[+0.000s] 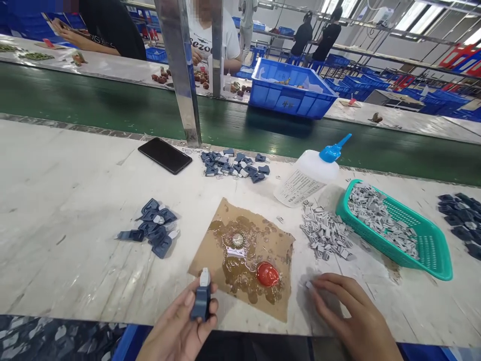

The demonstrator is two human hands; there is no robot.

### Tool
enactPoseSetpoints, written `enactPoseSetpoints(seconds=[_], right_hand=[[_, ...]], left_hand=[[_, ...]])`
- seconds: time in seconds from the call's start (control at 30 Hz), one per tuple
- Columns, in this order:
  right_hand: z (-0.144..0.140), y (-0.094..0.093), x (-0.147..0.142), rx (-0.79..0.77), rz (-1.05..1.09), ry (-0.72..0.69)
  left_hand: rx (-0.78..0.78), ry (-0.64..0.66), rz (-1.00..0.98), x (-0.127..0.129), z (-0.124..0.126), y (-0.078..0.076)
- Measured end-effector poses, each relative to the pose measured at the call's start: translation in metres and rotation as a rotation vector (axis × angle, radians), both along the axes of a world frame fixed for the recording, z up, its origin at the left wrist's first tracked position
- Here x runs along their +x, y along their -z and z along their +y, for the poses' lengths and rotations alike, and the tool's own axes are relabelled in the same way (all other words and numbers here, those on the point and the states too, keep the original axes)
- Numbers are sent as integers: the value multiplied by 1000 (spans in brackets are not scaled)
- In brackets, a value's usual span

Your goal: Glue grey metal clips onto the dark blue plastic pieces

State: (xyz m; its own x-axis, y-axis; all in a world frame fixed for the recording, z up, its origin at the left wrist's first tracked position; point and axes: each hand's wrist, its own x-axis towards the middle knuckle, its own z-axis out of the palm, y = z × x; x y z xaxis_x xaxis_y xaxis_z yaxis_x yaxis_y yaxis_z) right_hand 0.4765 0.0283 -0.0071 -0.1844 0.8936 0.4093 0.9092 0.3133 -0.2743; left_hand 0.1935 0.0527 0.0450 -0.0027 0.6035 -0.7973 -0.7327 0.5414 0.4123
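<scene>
Left hand (180, 326): fingers closed around a blue part (201, 301) with a white tip, near edge of the worktop (56, 200) | Right hand (353, 316): fingers spread, fingertip touching a small grey piece (308, 285) | Brown card (244, 255): between both hands.

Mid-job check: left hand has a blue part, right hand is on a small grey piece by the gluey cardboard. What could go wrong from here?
1. The glue-smeared cardboard sits between both hands; the left hand or right hand could brush it and get sticky.
2. The grey piece is tiny and could slip away.
3. The glue bottle lies tipped and might leak.
</scene>
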Motion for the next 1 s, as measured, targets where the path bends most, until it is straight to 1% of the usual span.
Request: enactPoseSetpoints(seconds=[0.13, 0.23, 0.33, 0.47, 0.6, 0.77, 0.87, 0.93, 1.0], right_hand=[[3, 1, -2, 52, -50, -57], [6, -2, -3, 88, -129, -106], [8, -12, -9, 115, -193, -144], [16, -32, -25, 116, -114, -136], [28, -45, -45, 126, -88, -197], [39, -44, -59, 88, -126, -294], [42, -43, -62, 69, -158, -320], [44, -43, -65, 66, -175, -318], [45, -44, -67, 66, -194, -313]], left_hand=[[13, 10, -51, 0, -2, 0], [29, 35, -109, -2, -4, -1], [12, 66, -145, -5, -5, -3], [36, 78, -194, -10, -6, -3], [62, 105, -225, -15, -6, -1], [156, 95, -199, -22, -11, 5], [205, 104, -165, -24, -15, 10], [192, 111, -123, -24, -18, 12], [142, 120, -91, -24, -20, 10]])
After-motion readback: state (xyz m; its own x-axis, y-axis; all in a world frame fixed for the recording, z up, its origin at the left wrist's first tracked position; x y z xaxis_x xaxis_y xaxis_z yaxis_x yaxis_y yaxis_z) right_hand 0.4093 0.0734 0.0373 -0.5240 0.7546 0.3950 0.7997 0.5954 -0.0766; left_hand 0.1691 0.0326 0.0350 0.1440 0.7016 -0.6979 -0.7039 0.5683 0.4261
